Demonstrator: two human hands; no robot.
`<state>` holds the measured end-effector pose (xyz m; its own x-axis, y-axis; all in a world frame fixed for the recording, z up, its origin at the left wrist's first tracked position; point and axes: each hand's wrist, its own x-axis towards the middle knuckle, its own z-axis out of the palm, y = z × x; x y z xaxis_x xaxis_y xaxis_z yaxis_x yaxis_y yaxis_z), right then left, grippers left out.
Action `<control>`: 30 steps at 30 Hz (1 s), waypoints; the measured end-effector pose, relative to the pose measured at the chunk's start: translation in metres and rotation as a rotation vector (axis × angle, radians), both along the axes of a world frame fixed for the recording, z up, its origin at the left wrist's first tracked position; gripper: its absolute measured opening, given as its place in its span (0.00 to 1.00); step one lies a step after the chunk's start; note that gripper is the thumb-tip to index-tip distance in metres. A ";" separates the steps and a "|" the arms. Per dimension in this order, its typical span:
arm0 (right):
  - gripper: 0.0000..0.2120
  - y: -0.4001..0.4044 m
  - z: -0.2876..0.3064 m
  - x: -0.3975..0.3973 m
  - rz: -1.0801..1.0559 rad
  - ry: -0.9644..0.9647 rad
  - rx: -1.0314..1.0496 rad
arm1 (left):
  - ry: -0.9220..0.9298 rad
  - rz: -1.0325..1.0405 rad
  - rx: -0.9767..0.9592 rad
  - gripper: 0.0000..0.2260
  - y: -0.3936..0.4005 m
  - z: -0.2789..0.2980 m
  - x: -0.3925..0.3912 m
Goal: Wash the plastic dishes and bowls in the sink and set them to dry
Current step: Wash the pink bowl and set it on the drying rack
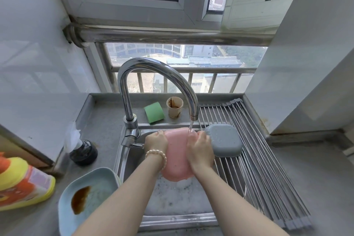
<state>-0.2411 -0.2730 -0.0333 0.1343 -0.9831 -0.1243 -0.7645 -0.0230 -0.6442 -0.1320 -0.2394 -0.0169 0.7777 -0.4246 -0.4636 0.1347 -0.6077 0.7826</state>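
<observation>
Head view: at the centre of the frame, over the sink [134, 159], both hands hold a pink plastic dish [177, 156] under the stream running from the chrome faucet [153, 74]. The left hand [156, 139], with a bead bracelet [156, 156] on its wrist, has its grip curled round the dish's left edge. The right hand [200, 149] lies across the dish's right side, fingers bent over the far rim, so its grip also holds the dish. The water lands at the dish's far end, just beside the right fingers.

At 3 o'clock from the dish, touching the right hand's fingertips, a grey plastic dish [225, 141] lies upside down on the roll-up drying rack [258, 168], beaded with drops. At 7 o'clock, on the counter [316, 188] left of the sink, a light blue dish [86, 199] holds a brown stain. At 9 o'clock stands a yellow and orange detergent bottle [21, 182], with a black object [83, 152] wrapped in clear plastic near it. At 12 o'clock, behind the faucet, sit a green sponge [154, 112] and a stained paper cup [174, 107].
</observation>
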 end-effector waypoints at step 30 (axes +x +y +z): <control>0.22 -0.034 0.043 0.019 0.262 0.150 0.282 | -0.068 -0.199 -0.041 0.17 -0.009 0.012 0.002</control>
<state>-0.2217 -0.3071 0.0096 0.3353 -0.8427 -0.4213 -0.8423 -0.0678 -0.5348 -0.1296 -0.2483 -0.0049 0.7057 -0.5901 -0.3922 -0.0387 -0.5848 0.8103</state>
